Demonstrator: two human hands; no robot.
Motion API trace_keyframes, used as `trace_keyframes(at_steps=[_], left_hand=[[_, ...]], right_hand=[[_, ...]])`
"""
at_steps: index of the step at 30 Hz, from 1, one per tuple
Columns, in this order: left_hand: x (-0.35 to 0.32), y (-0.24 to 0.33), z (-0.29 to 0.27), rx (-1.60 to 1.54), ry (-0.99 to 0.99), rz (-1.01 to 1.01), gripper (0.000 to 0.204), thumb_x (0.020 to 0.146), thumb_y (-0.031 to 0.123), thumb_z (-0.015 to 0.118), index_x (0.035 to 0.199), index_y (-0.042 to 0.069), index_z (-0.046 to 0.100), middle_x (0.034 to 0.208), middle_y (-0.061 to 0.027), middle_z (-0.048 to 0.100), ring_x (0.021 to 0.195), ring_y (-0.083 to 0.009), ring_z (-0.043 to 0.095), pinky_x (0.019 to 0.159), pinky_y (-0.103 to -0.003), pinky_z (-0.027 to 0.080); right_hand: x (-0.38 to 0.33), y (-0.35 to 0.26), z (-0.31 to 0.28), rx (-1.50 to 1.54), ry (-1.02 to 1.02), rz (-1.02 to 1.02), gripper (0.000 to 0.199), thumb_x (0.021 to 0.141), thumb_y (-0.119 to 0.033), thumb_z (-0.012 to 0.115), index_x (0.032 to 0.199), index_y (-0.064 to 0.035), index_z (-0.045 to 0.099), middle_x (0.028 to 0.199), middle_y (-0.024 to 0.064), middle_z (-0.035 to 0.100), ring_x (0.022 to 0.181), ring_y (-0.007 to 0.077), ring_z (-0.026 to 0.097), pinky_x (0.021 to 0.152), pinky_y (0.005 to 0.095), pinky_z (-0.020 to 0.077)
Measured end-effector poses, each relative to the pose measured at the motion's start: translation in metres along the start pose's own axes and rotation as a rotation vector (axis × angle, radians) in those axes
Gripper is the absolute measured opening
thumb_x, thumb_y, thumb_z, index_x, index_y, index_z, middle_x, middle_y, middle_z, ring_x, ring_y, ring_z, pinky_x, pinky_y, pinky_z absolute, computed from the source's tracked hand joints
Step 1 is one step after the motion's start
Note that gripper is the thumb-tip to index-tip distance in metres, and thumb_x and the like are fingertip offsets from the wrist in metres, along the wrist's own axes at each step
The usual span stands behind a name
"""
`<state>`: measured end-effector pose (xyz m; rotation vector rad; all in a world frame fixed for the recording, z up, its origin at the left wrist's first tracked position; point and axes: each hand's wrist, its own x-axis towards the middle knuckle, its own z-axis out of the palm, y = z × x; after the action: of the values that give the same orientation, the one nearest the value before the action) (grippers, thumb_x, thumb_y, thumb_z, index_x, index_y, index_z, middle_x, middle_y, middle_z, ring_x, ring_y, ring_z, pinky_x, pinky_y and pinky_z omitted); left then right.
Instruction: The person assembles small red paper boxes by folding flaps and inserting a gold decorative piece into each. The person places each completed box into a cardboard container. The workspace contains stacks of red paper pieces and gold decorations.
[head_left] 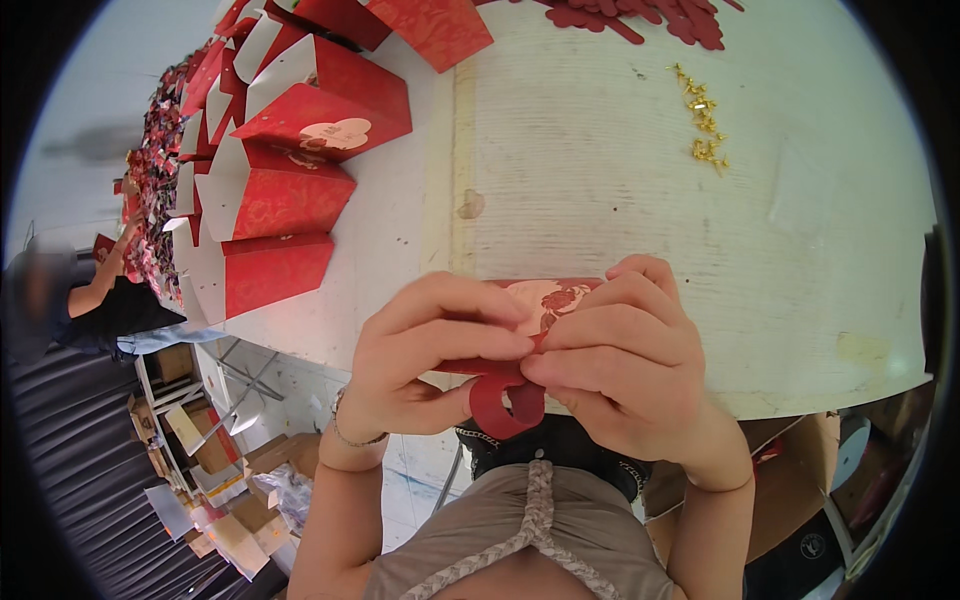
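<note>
Both my hands meet at the table's near edge over a red paper box (548, 300) with a pale printed patch and a dark red flower design. My left hand (425, 350) holds its left part, fingers bent over the top. My right hand (630, 345) is closed at the right side, thumb and fingertips pinched together near the box's middle. From between the hands a dark red strip (490, 408) curls down in a loop, close to my left thumb. The fingers hide whatever small piece may be in the right pinch.
Several red paper boxes (290, 200) with white insides stand at the left. Small gold fasteners (705, 125) lie in a line at the right, and dark red cut-out pieces (640, 15) at the far edge. A co-worker (60, 290) is beside a colourful heap (160, 190). A cardboard box (800, 470) stands below right.
</note>
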<state>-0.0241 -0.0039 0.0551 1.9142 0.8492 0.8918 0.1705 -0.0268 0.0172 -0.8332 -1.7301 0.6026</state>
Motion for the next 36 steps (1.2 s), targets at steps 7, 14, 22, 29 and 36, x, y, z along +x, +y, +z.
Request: trace_keyframes(at_steps=[7, 14, 22, 29, 36], left_hand=[[-0.005, -0.012, -0.005, -0.215, -0.094, -0.169, 0.037, 0.06, -0.008, 0.066, 0.095, 0.001, 0.068, 0.1, -0.0118, 0.066, 0.092, -0.0239, 0.063, 0.083, -0.033, 0.05], [-0.012, -0.013, -0.001, -0.156, -0.037, -0.169, 0.033, 0.06, -0.009, 0.065, 0.091, 0.002, 0.068, 0.093, -0.0089, 0.068, 0.092, -0.0238, 0.064, 0.084, -0.034, 0.05], [-0.005, -0.004, -0.007, 0.298, -0.044, 0.046, 0.023, 0.064, -0.001, 0.073, 0.086, 0.004, 0.066, 0.088, -0.008, 0.067, 0.074, -0.0233, 0.065, 0.063, -0.031, 0.053], [-0.014, -0.007, 0.003, 0.156, 0.077, 0.061, 0.022, 0.066, 0.001, 0.073, 0.085, 0.003, 0.064, 0.089, -0.0078, 0.065, 0.073, -0.0218, 0.064, 0.06, -0.029, 0.052], [-0.021, -0.02, 0.018, 0.386, 0.206, 0.361, 0.025, 0.066, -0.003, 0.07, 0.089, 0.002, 0.06, 0.092, -0.0098, 0.063, 0.075, -0.0259, 0.063, 0.061, -0.031, 0.052]], right_hand=[[-0.002, 0.003, 0.001, -0.036, 0.029, -0.037, 0.021, 0.061, -0.01, 0.075, 0.081, -0.0118, 0.069, 0.085, -0.0046, 0.063, 0.072, 0.013, 0.055, 0.074, 0.0345, 0.0364], [-0.005, 0.004, 0.004, -0.051, 0.047, -0.083, 0.024, 0.062, -0.009, 0.075, 0.085, -0.0125, 0.069, 0.085, -0.0041, 0.062, 0.072, 0.0139, 0.055, 0.074, 0.0352, 0.0369], [0.021, -0.02, -0.015, -0.073, -0.209, 0.104, 0.039, 0.064, 0.001, 0.07, 0.101, -0.0109, 0.066, 0.088, -0.0002, 0.065, 0.073, 0.0199, 0.056, 0.073, 0.0331, 0.0394], [0.024, -0.021, -0.017, -0.137, -0.198, -0.01, 0.042, 0.061, 0.007, 0.068, 0.099, -0.0102, 0.066, 0.081, 0.0002, 0.064, 0.071, 0.018, 0.055, 0.07, 0.0311, 0.0401], [0.002, -0.027, 0.004, 0.183, -0.034, 0.411, 0.039, 0.063, 0.01, 0.067, 0.096, -0.0088, 0.065, 0.075, 0.0015, 0.062, 0.072, 0.0186, 0.052, 0.068, 0.0299, 0.042]])
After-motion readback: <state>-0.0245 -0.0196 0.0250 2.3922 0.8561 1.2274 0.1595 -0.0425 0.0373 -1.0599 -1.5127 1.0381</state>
